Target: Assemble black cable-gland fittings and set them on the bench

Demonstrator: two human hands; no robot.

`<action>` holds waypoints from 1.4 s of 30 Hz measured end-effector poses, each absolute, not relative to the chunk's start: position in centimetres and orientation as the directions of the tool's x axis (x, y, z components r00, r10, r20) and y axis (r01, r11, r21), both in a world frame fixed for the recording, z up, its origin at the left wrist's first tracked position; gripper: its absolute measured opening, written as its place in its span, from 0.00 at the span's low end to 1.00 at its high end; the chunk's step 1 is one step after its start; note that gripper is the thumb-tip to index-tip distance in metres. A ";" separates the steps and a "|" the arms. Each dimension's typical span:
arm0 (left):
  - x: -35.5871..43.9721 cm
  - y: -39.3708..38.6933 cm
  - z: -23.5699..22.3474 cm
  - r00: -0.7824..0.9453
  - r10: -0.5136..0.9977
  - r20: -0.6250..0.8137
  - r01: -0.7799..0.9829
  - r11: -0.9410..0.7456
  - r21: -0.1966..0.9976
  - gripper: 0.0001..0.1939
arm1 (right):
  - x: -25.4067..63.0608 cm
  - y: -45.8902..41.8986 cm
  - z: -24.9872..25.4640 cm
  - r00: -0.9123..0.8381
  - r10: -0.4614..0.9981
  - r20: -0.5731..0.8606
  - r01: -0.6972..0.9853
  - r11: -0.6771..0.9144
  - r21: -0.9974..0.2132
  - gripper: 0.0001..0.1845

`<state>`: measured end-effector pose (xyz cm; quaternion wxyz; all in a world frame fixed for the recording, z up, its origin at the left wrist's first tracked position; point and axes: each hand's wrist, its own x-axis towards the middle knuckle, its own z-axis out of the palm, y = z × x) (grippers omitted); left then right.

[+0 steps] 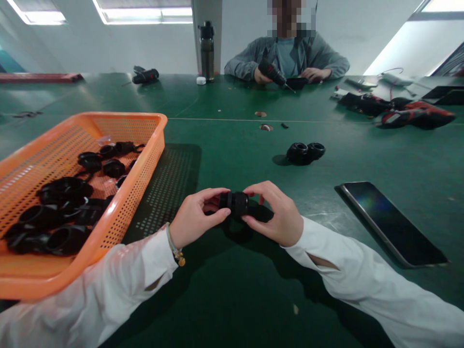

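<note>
A black ribbed cylindrical fitting [235, 203] lies level between my two hands, just over the green table [224, 309]. My left hand [198, 212] pinches its left end between thumb and fingers. At the right end, the thumb and fingertips of my right hand [277, 212] close around the ribbed cap. Ahead and to the right, two similar black fittings [305, 152] stand side by side on the table. The orange basket [159, 126] on the left holds several black fittings [65, 191], some with round open ends.
A phone [393, 222] lies at the right. Across the table a person [290, 53] holds a power drill [272, 72]. A bottle [207, 53], another drill [145, 75] and a heap of black and red items [402, 108] lie farther back. Round holes [266, 127] pierce the tabletop.
</note>
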<state>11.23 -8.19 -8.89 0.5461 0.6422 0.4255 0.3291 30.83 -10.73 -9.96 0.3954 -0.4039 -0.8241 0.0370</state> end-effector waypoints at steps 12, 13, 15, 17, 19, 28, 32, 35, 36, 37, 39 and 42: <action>11.2 -8.2 -8.8 0.429 0.902 -0.040 0.197 -0.051 0.979 0.23 | 30.8 -10.7 -9.9 -0.363 0.695 0.621 0.644 0.669 -0.372 0.13; 11.2 -8.2 -8.9 0.429 0.902 -0.039 0.197 -0.052 0.979 0.23 | 30.8 -10.7 -9.9 -0.364 0.695 0.620 0.645 0.669 -0.371 0.13; 11.2 -8.2 -8.9 0.430 0.902 -0.038 0.198 -0.053 0.979 0.23 | 30.8 -10.7 -9.9 -0.368 0.696 0.617 0.647 0.668 -0.368 0.14; 11.2 -8.2 -8.9 0.431 0.902 -0.040 0.200 -0.052 0.978 0.24 | 30.8 -10.7 -10.0 -0.370 0.694 0.618 0.647 0.670 -0.365 0.14; 11.2 -8.2 -8.9 0.430 0.902 -0.045 0.203 -0.048 0.978 0.24 | 30.7 -10.7 -10.0 -0.369 0.691 0.622 0.644 0.672 -0.365 0.13; 11.3 -8.2 -8.9 0.431 0.901 -0.047 0.204 -0.047 0.978 0.25 | 30.8 -10.7 -10.0 -0.375 0.698 0.610 0.639 0.672 -0.375 0.14; 11.2 -8.1 -8.9 0.430 0.902 -0.036 0.202 -0.057 0.978 0.24 | 30.8 -10.7 -10.1 -0.370 0.699 0.612 0.636 0.671 -0.381 0.14; 11.2 -8.2 -8.9 0.431 0.902 -0.030 0.195 -0.060 0.979 0.24 | 30.8 -10.7 -10.1 -0.369 0.696 0.616 0.634 0.673 -0.381 0.15; 11.2 -8.2 -8.8 0.431 0.902 -0.029 0.194 -0.061 0.979 0.24 | 30.8 -10.7 -10.1 -0.367 0.695 0.618 0.634 0.673 -0.381 0.15; 11.2 -8.2 -8.8 0.431 0.902 -0.028 0.194 -0.062 0.979 0.24 | 30.8 -10.7 -10.1 -0.365 0.695 0.620 0.635 0.673 -0.380 0.16; 11.2 -8.2 -8.8 0.432 0.902 -0.027 0.196 -0.064 0.978 0.23 | 30.8 -10.7 -10.1 -0.365 0.696 0.619 0.636 0.672 -0.380 0.17; 11.2 -8.2 -8.9 0.431 0.902 -0.026 0.199 -0.067 0.978 0.23 | 30.8 -10.7 -10.1 -0.370 0.700 0.611 0.638 0.669 -0.381 0.17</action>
